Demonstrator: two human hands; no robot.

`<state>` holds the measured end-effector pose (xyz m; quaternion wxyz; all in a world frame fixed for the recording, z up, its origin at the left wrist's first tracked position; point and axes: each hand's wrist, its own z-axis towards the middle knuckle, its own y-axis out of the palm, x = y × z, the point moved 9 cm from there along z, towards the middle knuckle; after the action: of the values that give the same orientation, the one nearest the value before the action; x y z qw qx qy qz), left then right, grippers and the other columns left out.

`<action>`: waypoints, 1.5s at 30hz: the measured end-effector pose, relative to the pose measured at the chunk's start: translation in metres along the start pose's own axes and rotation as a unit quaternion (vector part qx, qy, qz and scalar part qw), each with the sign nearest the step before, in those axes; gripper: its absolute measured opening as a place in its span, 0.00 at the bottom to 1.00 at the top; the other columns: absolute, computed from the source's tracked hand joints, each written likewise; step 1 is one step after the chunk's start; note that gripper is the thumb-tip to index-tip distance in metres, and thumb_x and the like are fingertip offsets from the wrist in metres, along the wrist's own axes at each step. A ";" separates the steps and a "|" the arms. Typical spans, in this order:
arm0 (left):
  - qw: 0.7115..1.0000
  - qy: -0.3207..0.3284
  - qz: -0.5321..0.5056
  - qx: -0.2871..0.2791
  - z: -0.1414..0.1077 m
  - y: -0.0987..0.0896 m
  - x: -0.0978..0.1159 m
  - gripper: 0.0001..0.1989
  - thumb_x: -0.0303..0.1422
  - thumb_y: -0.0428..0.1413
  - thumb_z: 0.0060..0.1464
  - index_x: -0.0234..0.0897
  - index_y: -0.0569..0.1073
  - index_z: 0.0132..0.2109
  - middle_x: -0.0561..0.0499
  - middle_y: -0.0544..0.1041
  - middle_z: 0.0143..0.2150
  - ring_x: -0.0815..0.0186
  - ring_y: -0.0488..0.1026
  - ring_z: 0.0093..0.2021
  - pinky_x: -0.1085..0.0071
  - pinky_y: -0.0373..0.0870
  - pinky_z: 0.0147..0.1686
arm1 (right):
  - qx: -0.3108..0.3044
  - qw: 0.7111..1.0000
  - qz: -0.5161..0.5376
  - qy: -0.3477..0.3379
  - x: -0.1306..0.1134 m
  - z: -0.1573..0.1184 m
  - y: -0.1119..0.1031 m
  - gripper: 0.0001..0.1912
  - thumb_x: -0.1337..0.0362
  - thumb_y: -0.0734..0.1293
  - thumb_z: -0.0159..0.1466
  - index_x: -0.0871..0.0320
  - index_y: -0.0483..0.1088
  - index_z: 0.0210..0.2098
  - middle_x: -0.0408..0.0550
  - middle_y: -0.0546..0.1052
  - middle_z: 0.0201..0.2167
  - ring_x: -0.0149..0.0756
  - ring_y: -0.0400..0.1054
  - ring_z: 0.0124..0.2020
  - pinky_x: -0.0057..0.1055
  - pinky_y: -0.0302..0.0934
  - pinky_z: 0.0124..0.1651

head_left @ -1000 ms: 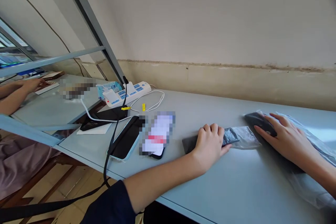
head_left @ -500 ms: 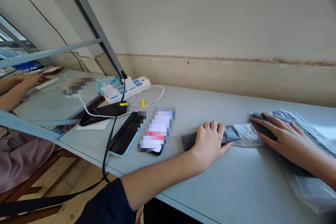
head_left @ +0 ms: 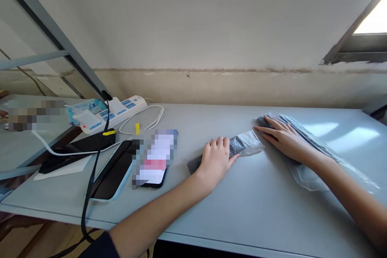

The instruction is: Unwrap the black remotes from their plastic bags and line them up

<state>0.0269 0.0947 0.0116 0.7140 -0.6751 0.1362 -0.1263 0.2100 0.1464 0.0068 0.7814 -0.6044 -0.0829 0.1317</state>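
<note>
My left hand (head_left: 214,161) is closed over a long, dark packet in clear plastic wrap (head_left: 237,145), pressing it against the grey table. The packet's loose, clear end points towards my right fingertips. To the right, my right hand (head_left: 284,139) lies flat with fingers stretched out on a larger clear plastic bag (head_left: 306,177). Something dark and flat is inside that bag. My hand and forearm cover part of it, and I cannot make out what it is.
On the left lie a phone with a lit, blurred screen (head_left: 155,161), a light-blue-edged phone (head_left: 113,173) and a black device (head_left: 78,149). Behind them are a white power strip (head_left: 121,113) and cables. A black strap (head_left: 93,173) hangs over the table edge (head_left: 187,236).
The view has turned right, bringing a window corner in and most of the neighbouring person out. Both hands keep nearly the same places on the packet and the bag.
</note>
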 end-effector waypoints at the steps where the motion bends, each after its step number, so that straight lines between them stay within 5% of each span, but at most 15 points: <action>1: 1.000 -0.006 -0.003 0.000 0.001 0.000 -0.002 0.20 0.46 0.49 0.62 0.34 0.67 0.50 0.44 0.74 0.45 0.59 0.74 0.44 0.68 0.70 0.39 | 0.013 1.000 0.005 -0.006 -0.001 0.001 -0.004 0.24 0.51 0.50 0.66 0.45 0.73 0.49 0.50 0.65 0.61 0.53 0.56 0.63 0.59 0.54 0.58; 8: 0.999 -0.030 -0.031 0.028 0.004 -0.005 -0.010 0.20 0.46 0.51 0.61 0.35 0.64 0.51 0.45 0.75 0.45 0.61 0.76 0.42 0.71 0.71 0.37 | 0.122 0.979 0.162 -0.024 -0.023 0.003 -0.049 0.23 0.44 0.56 0.63 0.49 0.77 0.31 0.50 0.76 0.44 0.46 0.70 0.45 0.50 0.61 0.52; 15: 0.998 -0.025 -0.051 0.041 0.006 -0.011 -0.013 0.22 0.46 0.55 0.57 0.36 0.63 0.51 0.45 0.76 0.43 0.59 0.76 0.43 0.70 0.72 0.36 | 0.075 0.934 0.349 0.007 -0.032 0.005 -0.047 0.25 0.36 0.64 0.54 0.51 0.76 0.25 0.51 0.77 0.38 0.44 0.71 0.40 0.44 0.65 0.45; 23: 0.997 -0.017 -0.069 0.043 0.007 -0.010 -0.015 0.18 0.41 0.54 0.60 0.36 0.63 0.52 0.45 0.74 0.48 0.60 0.75 0.46 0.69 0.71 0.38 | 0.018 0.887 0.460 0.042 -0.038 0.004 -0.039 0.25 0.38 0.68 0.49 0.53 0.77 0.28 0.54 0.75 0.44 0.43 0.70 0.44 0.38 0.68 0.40; 29: 0.995 -0.007 -0.075 0.060 0.007 -0.011 -0.014 0.18 0.41 0.53 0.60 0.34 0.64 0.51 0.44 0.74 0.47 0.59 0.73 0.48 0.66 0.69 0.44 | -0.043 0.907 0.418 0.023 -0.047 0.003 -0.034 0.28 0.36 0.63 0.54 0.53 0.79 0.29 0.55 0.74 0.46 0.46 0.69 0.46 0.40 0.67 0.42; 35: 0.994 -0.009 -0.087 0.059 0.005 -0.013 -0.014 0.16 0.39 0.51 0.61 0.34 0.64 0.52 0.43 0.74 0.48 0.58 0.72 0.48 0.66 0.69 0.44 | -0.048 0.895 0.443 0.000 -0.052 0.003 -0.034 0.28 0.36 0.64 0.53 0.51 0.78 0.34 0.54 0.74 0.46 0.47 0.66 0.52 0.42 0.65 0.49; 41: 0.995 -0.005 -0.085 0.059 0.005 -0.011 -0.013 0.19 0.38 0.52 0.61 0.34 0.62 0.55 0.42 0.74 0.51 0.58 0.73 0.49 0.65 0.69 0.44 | -0.022 0.927 0.373 -0.014 -0.055 0.000 -0.039 0.28 0.38 0.58 0.59 0.51 0.78 0.32 0.53 0.73 0.47 0.47 0.66 0.50 0.45 0.62 0.51; 45: 0.994 0.017 -0.091 0.054 0.005 -0.011 -0.010 0.19 0.39 0.51 0.61 0.35 0.62 0.56 0.43 0.74 0.51 0.59 0.73 0.49 0.66 0.70 0.43 | -0.046 0.923 0.381 -0.015 -0.056 -0.003 -0.038 0.26 0.40 0.57 0.61 0.50 0.78 0.34 0.51 0.72 0.50 0.47 0.66 0.51 0.44 0.63 0.51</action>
<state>0.0195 0.1023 0.0234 0.7328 -0.6425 0.0793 -0.2095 0.1613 0.1175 0.0443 0.6421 -0.6239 0.1355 0.4244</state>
